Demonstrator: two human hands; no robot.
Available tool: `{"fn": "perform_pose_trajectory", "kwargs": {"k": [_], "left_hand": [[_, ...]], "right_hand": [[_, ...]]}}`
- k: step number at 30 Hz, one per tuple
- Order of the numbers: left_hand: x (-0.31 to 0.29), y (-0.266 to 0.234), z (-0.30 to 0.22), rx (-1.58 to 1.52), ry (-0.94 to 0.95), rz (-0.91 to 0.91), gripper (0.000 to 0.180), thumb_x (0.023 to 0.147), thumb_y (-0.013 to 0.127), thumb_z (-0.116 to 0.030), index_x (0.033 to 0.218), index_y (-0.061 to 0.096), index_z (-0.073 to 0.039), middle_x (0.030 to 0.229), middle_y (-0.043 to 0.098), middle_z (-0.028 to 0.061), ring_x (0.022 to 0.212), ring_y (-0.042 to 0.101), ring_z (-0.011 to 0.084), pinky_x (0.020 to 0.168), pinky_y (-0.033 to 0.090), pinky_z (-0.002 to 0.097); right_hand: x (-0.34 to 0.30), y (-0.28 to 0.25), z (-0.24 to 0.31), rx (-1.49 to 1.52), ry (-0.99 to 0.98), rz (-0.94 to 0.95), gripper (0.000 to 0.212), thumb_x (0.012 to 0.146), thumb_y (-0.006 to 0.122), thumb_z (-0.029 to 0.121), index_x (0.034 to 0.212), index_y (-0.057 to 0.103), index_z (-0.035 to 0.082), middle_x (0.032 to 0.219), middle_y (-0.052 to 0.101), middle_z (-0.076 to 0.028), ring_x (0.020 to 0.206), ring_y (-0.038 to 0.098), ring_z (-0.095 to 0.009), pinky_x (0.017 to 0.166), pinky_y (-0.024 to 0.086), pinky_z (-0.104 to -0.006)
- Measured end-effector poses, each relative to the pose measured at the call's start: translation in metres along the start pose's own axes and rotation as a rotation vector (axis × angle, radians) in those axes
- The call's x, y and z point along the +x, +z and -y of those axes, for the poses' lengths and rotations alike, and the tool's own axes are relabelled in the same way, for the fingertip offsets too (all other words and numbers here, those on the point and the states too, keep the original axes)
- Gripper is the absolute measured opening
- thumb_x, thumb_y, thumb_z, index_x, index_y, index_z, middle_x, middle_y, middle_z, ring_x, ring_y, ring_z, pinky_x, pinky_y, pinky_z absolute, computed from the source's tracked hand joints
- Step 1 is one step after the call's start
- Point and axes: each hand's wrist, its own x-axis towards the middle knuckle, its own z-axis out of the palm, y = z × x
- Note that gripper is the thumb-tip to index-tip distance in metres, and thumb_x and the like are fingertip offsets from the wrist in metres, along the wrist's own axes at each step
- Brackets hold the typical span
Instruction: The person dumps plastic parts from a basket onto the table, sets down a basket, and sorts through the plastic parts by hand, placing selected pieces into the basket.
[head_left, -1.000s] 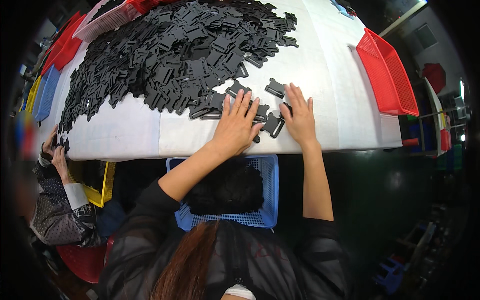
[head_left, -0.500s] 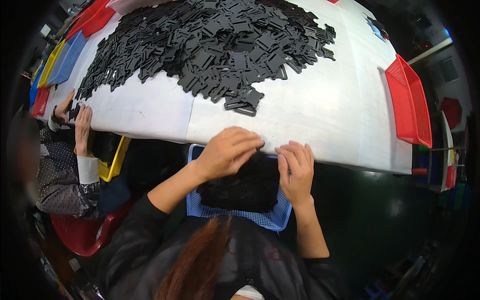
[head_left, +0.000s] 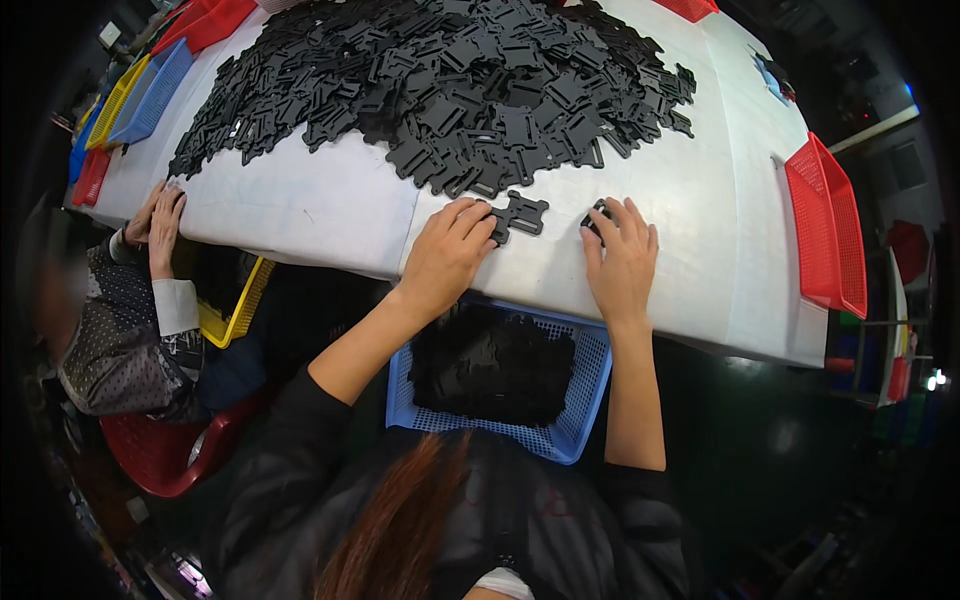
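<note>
Near the table's front edge, my left hand (head_left: 448,252) has its fingers curled over a flat black slotted plate (head_left: 500,228), partly hidden under the fingertips. Touching or overlapping that one is another black slotted plate (head_left: 526,214), lying flat on the white tabletop. To the right, my right hand (head_left: 622,250) grips a small black slotted piece (head_left: 596,216) between thumb and fingers; much of it is covered. Just beyond my hands spreads a large heap of the same black plates (head_left: 480,90). Below the edge, in front of my body, a blue basket (head_left: 582,400) holds many black pieces.
The white table (head_left: 690,270) curves across the view. A red basket (head_left: 825,225) stands at its right edge. Blue (head_left: 150,95) and yellow baskets (head_left: 118,100) line the far left. A co-worker (head_left: 130,330) sits at left, hands on the table, beside a yellow basket (head_left: 240,310).
Both my hands have moved from above the blue basket forward onto the tabletop. Black plates are now at my fingers there, and the basket's contents show more fully.
</note>
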Motion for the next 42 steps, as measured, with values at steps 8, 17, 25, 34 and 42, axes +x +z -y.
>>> {"fn": "perform_pose_trajectory", "kwargs": {"k": [8, 17, 25, 34, 42], "left_hand": [[0.014, -0.009, -0.007, -0.281, -0.275, 0.070, 0.024, 0.081, 0.067, -0.007, 0.104, 0.064, -0.004, 0.098, 0.065, 0.0105, 0.093, 0.059, 0.0267, 0.077, 0.049, 0.0352], [0.024, -0.002, 0.026, 0.231, -0.273, -0.105, 0.035, 0.084, 0.063, -0.016, 0.117, 0.060, -0.004, 0.125, 0.055, 0.0050, 0.114, 0.048, 0.0267, 0.093, 0.037, 0.0407], [-0.009, -0.004, 0.009, 0.177, -0.143, 0.036, 0.038, 0.085, 0.060, -0.012, 0.122, 0.058, -0.004, 0.130, 0.053, 0.0069, 0.132, 0.039, 0.0260, 0.109, 0.021, 0.0560], [-0.026, -0.007, -0.018, -0.040, -0.021, 0.133, 0.036, 0.078, 0.063, -0.005, 0.115, 0.061, -0.006, 0.122, 0.057, 0.0057, 0.116, 0.051, 0.0258, 0.106, 0.032, 0.0491], [0.014, 0.000, 0.002, -0.155, -0.030, -0.001, 0.038, 0.079, 0.068, -0.016, 0.115, 0.062, -0.006, 0.123, 0.058, 0.0048, 0.110, 0.052, 0.0262, 0.093, 0.040, 0.0376]], "right_hand": [[0.001, -0.005, 0.021, 0.134, -0.288, -0.004, 0.023, 0.085, 0.066, 0.030, 0.102, 0.068, 0.015, 0.120, 0.059, -0.002, 0.127, 0.043, -0.026, 0.100, 0.024, -0.0674], [0.041, 0.013, 0.069, 0.227, -0.338, -0.009, 0.036, 0.085, 0.063, 0.023, 0.120, 0.058, 0.012, 0.123, 0.056, -0.004, 0.124, 0.046, -0.026, 0.103, 0.031, -0.0557], [0.023, 0.031, 0.059, 0.209, -0.327, 0.081, 0.038, 0.090, 0.058, 0.025, 0.127, 0.056, 0.019, 0.133, 0.052, -0.002, 0.131, 0.041, -0.023, 0.103, 0.030, -0.0598], [0.002, -0.006, 0.014, 0.022, -0.232, 0.033, 0.034, 0.086, 0.062, 0.018, 0.120, 0.061, 0.015, 0.128, 0.055, -0.004, 0.128, 0.045, -0.027, 0.104, 0.031, -0.0562], [0.035, 0.004, 0.043, 0.395, -0.184, 0.043, 0.038, 0.080, 0.057, -0.002, 0.114, 0.063, 0.013, 0.125, 0.056, -0.004, 0.119, 0.049, -0.026, 0.098, 0.036, -0.0454]]}}
